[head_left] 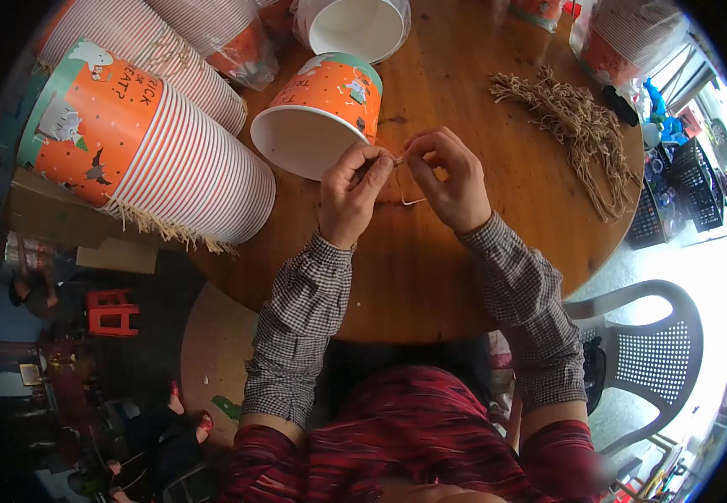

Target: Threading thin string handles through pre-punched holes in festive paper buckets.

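Note:
My left hand (348, 194) and my right hand (454, 179) meet above the wooden table, thumbs and fingertips pinched on a thin tan twine cord (398, 160). Part of the cord shows between the fingertips; how it is looped or knotted there is too small to tell. Just beyond my left hand, an orange paper bucket (321, 94) with a green band and cartoon figures lies tilted, its white mouth facing toward me. Both forearms wear checked sleeve covers.
Long nested stacks of paper buckets (200, 163) lie at the left, twine ends sticking out beneath. A heap of knotted twine cords (571, 126) spreads at the table's right. More wrapped buckets (627, 38) stand at the far edge. A grey plastic chair (682, 335) is at right; a person sits lower left.

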Demonstrator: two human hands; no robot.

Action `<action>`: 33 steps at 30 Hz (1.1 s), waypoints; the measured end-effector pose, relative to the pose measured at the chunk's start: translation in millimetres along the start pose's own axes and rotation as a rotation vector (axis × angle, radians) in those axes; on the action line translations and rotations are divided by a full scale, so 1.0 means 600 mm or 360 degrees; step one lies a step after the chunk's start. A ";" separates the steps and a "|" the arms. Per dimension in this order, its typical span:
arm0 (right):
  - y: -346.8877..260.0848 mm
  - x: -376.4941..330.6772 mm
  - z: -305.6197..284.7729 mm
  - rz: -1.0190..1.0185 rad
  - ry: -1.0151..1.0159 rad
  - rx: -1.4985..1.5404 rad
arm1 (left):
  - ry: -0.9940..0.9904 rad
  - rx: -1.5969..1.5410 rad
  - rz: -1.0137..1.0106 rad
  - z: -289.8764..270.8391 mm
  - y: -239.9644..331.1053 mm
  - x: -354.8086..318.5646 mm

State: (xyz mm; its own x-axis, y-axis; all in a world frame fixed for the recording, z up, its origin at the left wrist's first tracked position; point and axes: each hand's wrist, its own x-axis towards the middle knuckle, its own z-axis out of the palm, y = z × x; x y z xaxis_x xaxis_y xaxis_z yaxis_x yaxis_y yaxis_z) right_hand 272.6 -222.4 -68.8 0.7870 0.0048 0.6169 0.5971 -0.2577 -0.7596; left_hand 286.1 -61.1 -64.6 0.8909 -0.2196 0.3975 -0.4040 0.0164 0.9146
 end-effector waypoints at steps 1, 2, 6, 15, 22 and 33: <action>0.007 -0.002 0.000 0.0192 0.0003 0.0208 | -0.0003 -0.0004 -0.0003 0.001 0.004 0.000; 0.010 -0.002 0.001 0.0381 0.0002 0.0419 | 0.0014 -0.0067 -0.0084 0.000 0.008 -0.001; 0.000 -0.004 -0.001 0.0546 -0.0048 0.0490 | 0.0119 -0.0177 -0.0154 -0.003 0.002 -0.003; 0.009 -0.008 0.009 0.0500 0.0045 0.0565 | 0.0083 -0.0225 -0.0204 -0.001 0.001 -0.005; 0.004 -0.005 0.003 0.0765 -0.0151 0.0872 | 0.0014 -0.0423 -0.0257 0.004 -0.006 -0.004; -0.011 0.000 0.003 0.0933 -0.0114 0.1158 | -0.0014 -0.1025 -0.0515 -0.004 -0.020 -0.003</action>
State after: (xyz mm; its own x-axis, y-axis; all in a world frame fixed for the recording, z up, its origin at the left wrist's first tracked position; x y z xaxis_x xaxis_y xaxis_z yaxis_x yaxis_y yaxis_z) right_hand 269.0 -218.7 -64.5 0.9864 0.1314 0.0989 0.0333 0.4298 -0.9023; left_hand 290.1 -58.7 -76.0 0.9424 -0.3189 0.1012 0.0848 0.5205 0.8496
